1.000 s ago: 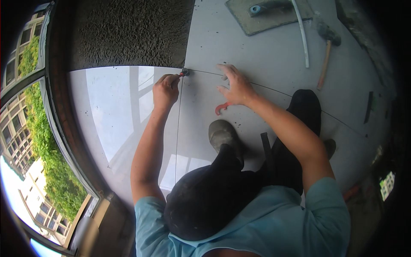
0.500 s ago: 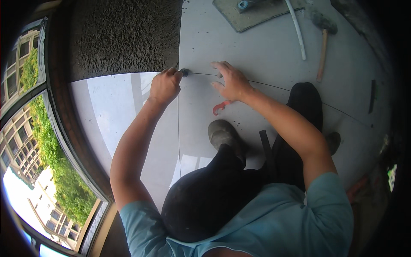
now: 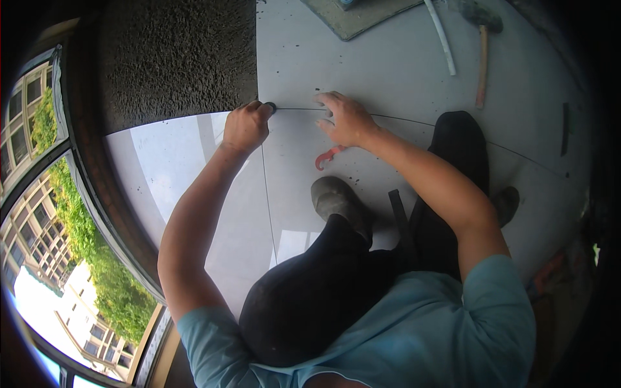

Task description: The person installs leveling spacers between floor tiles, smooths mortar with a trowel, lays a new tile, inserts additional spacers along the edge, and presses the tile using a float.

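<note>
Left of the wet mortar (image 3: pixel 178 58) is a window (image 3: pixel 71 226). A small dark tool (image 3: pixel 271 107) at the corner of the floor tiles (image 3: pixel 304 71) is gripped by the left hand (image 3: pixel 246 127), its handle hidden by the fingers. A red hook (image 3: pixel 325 158) is set near a boot (image 3: pixel 335 196), just beside the right hand (image 3: pixel 349 120), held half open, nothing gripped. A trowel (image 3: pixel 362 22) and pale strip (image 3: pixel 442 42) are cut off above; right of them, a mallet (image 3: pixel 482 64) is seen. The far right is lost in shadow.

Daylight glare on glossy tile (image 3: pixel 176 158)
</note>
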`<state>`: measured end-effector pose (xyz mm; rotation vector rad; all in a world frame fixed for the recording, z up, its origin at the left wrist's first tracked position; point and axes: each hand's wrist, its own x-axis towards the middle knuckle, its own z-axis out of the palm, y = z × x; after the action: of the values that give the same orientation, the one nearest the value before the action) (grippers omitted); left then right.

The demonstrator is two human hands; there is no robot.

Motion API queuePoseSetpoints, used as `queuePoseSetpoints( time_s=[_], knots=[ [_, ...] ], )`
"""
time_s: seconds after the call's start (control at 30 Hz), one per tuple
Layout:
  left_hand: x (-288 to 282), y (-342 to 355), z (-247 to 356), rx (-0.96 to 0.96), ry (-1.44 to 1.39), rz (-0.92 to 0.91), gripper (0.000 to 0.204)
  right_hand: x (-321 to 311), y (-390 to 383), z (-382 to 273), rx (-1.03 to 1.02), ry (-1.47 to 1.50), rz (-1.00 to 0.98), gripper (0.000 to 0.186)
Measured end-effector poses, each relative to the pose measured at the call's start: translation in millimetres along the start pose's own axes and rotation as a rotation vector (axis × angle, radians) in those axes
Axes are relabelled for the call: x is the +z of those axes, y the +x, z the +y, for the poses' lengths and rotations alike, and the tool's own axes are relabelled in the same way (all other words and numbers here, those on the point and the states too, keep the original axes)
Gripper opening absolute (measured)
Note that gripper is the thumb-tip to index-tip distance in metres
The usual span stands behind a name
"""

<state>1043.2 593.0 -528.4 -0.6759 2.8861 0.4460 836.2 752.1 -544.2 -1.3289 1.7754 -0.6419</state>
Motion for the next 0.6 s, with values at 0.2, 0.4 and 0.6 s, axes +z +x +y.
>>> queuePoseSetpoints(
  time_s=[0.2, 0.4, 0.6],
  knots=[
    [-1, -14, -29, 0.273, -0.049, 0.124, 0.018, 0, 10, -11, 0.055, -0.031, -0.168, 0.037],
    [-23, -4, 19, -0.066, -0.009, 0.21, 0.033, 10, 24, -10, 0.034, -0.124, -0.168, 0.031],
    [20, -8, 3, -0.927, -0.423, -0.194, 0.059, 23, 62, -43, -0.058, -0.17, -0.143, 0.027]
  ],
)
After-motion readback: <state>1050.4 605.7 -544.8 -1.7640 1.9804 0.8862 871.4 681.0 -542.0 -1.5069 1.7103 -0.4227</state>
